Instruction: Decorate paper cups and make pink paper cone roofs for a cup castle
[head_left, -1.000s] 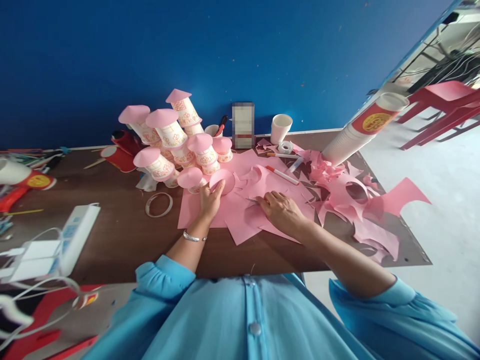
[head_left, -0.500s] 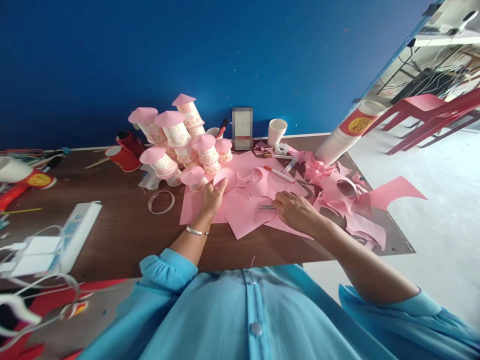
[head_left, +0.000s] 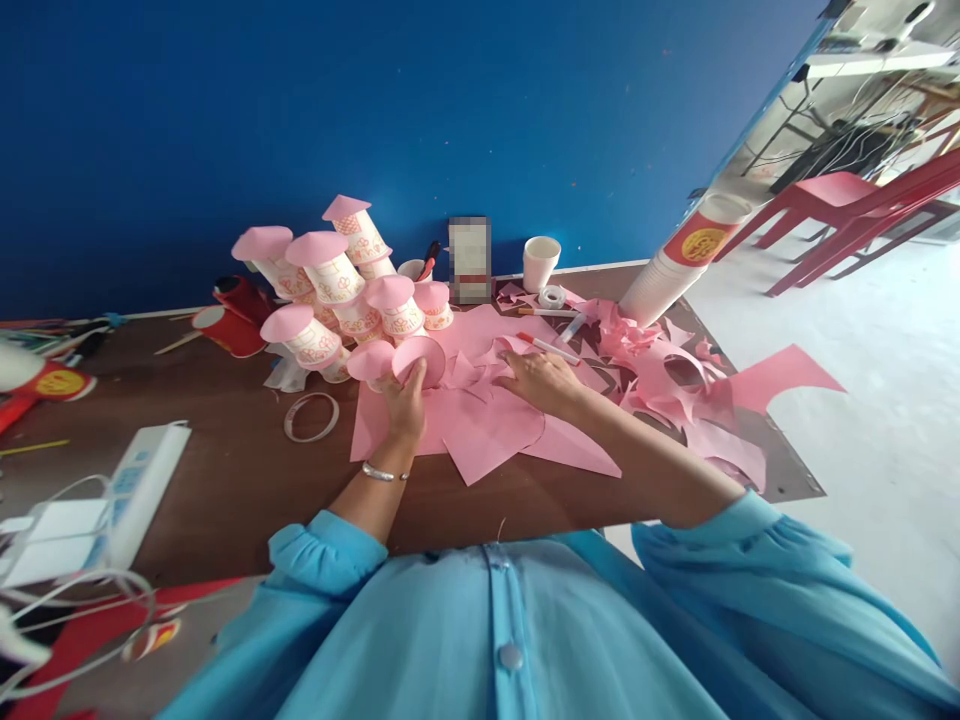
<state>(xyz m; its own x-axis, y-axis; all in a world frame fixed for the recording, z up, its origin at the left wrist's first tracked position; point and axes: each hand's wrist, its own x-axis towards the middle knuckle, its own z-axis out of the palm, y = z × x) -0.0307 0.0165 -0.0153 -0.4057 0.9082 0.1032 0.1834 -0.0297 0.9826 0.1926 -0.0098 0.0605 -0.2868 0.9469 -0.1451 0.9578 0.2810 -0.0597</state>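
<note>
Pinched in my left hand (head_left: 406,405) is a pink paper disc (head_left: 427,352), tilted up beside the front paper-cup towers. My right hand (head_left: 546,382) reaches over pink paper cut-offs (head_left: 469,372), thumb and forefinger apart, close to a curled piece. No scissors show now; whether they lie under the hand I cannot tell. Beneath both hands spread large pink paper sheets (head_left: 480,440). To the left stand several patterned paper-cup towers (head_left: 341,285) with pink cone roofs.
A tape roll (head_left: 311,418) and a power strip (head_left: 146,490) lie at left. Behind are a white cup (head_left: 541,265), a small tape roll (head_left: 552,297) and a phone (head_left: 470,260). A stack of cups (head_left: 679,265) leans at right near paper scraps (head_left: 682,375) and a red marker (head_left: 547,347).
My right hand has moved up and left across the paper, and the scissor blades seen under it earlier no longer show. My left hand has raised the disc slightly toward the towers.
</note>
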